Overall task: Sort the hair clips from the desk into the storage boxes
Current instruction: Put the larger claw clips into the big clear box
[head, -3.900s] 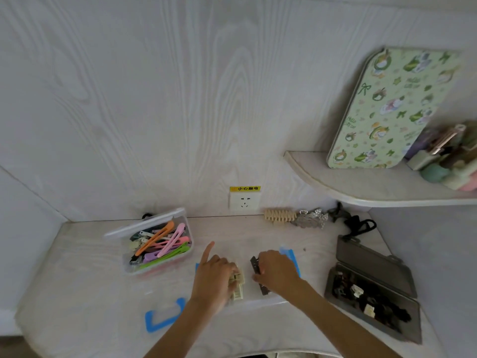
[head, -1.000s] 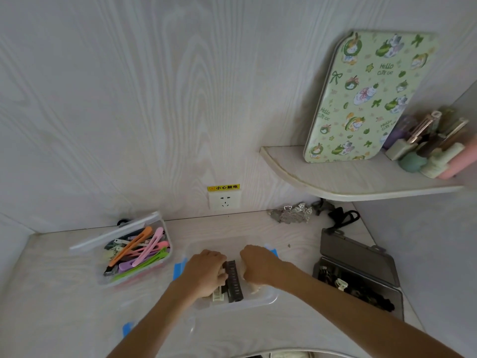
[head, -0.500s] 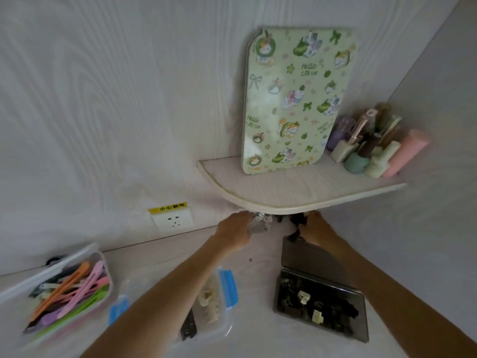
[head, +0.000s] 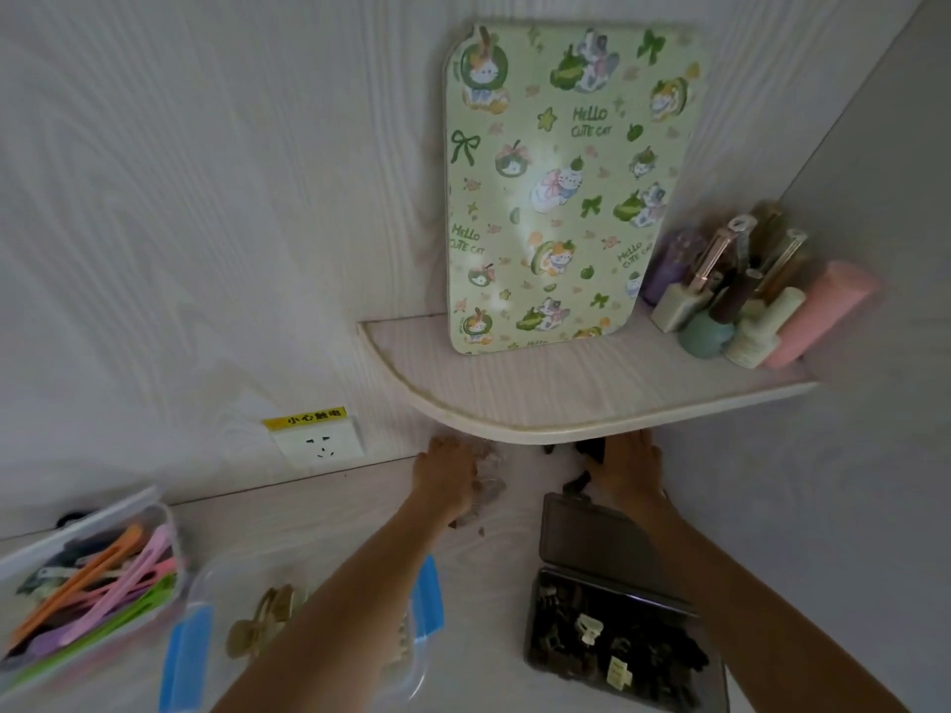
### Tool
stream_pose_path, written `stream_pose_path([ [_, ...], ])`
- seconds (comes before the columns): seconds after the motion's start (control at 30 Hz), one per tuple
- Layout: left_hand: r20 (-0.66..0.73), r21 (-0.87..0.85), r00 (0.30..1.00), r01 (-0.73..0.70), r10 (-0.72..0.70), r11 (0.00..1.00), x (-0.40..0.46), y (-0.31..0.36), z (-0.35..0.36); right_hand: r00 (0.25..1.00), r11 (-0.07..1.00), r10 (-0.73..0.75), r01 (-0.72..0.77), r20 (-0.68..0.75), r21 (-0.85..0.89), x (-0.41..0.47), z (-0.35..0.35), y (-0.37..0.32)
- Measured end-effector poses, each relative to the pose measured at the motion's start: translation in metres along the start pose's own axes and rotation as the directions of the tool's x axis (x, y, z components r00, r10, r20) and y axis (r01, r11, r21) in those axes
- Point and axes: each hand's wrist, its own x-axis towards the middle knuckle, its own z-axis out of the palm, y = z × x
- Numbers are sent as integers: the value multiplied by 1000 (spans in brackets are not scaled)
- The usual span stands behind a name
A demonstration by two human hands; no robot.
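Both hands are stretched to the back of the pale wood-grain desk (head: 319, 512), under the curved white corner shelf (head: 514, 398). The left hand (head: 446, 478) is laid over a silvery, glittering hair clip (head: 489, 488), whose edges show beside the fingers; whether the grip is pressed round it or only resting cannot be told. The right hand (head: 629, 468) is set against a black bow-shaped hair clip (head: 586, 455) half hidden by the shelf edge, and its grip cannot be told either.

The main risk is judged to lie in the blind reach: with both clips partly concealed, one may be only half caught and dropped on the way back, or pushed further into the corner. Knuckles could be knocked on the shelf's underside if the hands are lifted early. The raised lid of the dark grey flat case (head: 592, 532), just below the right wrist, could be nudged shut by the forearm. A mix-up of boxes is also possible, since the clear box with blue latches (head: 429, 599) and the clear box of coloured long clips (head: 103, 573) sit close together.
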Motion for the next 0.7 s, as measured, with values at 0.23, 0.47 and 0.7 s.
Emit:
stream_pose_path([
  [0.23,133,75,988,72,-82,995,-7,-10,0,968,950,133,-62,-215,306,-16,-24,5],
  [0.47,105,-85,994,35,-26,996,-15,-18,-1,974,798,93,51,-206,601,-63,-36,-25],
  [0.7,-71,-312,997,2,-25,950,-37,-38,-44,998,656,40,5,-41,755,-88,-55,-63],
])
